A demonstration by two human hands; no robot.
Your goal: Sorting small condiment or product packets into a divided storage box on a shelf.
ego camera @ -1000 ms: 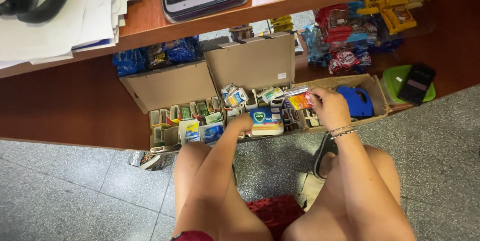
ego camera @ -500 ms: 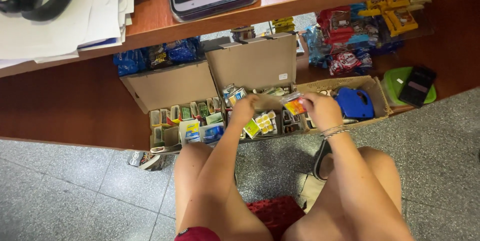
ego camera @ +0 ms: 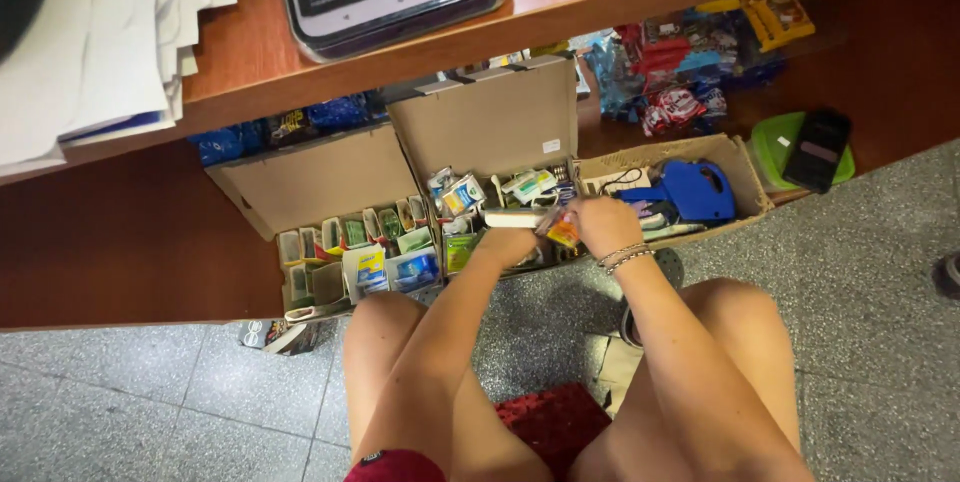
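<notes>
the small orange packet (ego camera: 563, 233) sits pinched in the right hand (ego camera: 603, 225), fingers closed on it, just over the front edge of the middle cardboard box (ego camera: 490, 122). the left hand (ego camera: 510, 240) is down among the little packs in that box; whether it grips one i cannot tell. to do this well, keep the packet upright and slide it into a free gap without toppling neighbours. right of the box lies a blue label gun (ego camera: 695, 190).
</notes>
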